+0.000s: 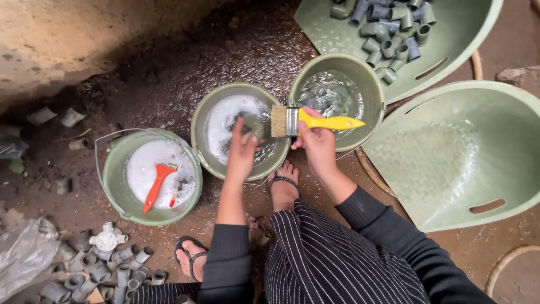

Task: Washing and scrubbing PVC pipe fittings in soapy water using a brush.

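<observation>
- Left hand (242, 151), centre of frame: grip wrapped around a small grey plastic pipe fitting (253, 125), held just above the foam in the middle green plastic bucket of soapy water (203, 121). Judged: kept over the bucket so that drips fall back into it.
- Right hand (316, 141), just right of centre: grip shut on the yellow plastic handle of a flat paintbrush with pale bristles and a metal ferrule (306, 120). Brush lies level, bristles pointing to frame left, towards the fitting.
- Fitting relative to brush: bristle tips just beside the fitting, left of them; contact cannot be told.
- Right green plastic bucket of clear water (374, 90), upper centre-right: touches the middle bucket's rim; dim grey shapes under the water. Judged: close at hand for rinsing.
- Left green plastic bucket of white suds (112, 180), lower left of centre, wire bail down; an orange-handled brush (157, 184) lies in the foam.
- Pale green shallow plastic basket (332, 34), top right: a pile of grey fittings in it (391, 34).
- Second pale green basket (450, 169), right edge, tilted.
- Heap of grey fittings on the wet ground (107, 264), lower left, beside a clear plastic bag (22, 253).
- Sandalled feet (284, 186) just below the middle bucket; person squats.
</observation>
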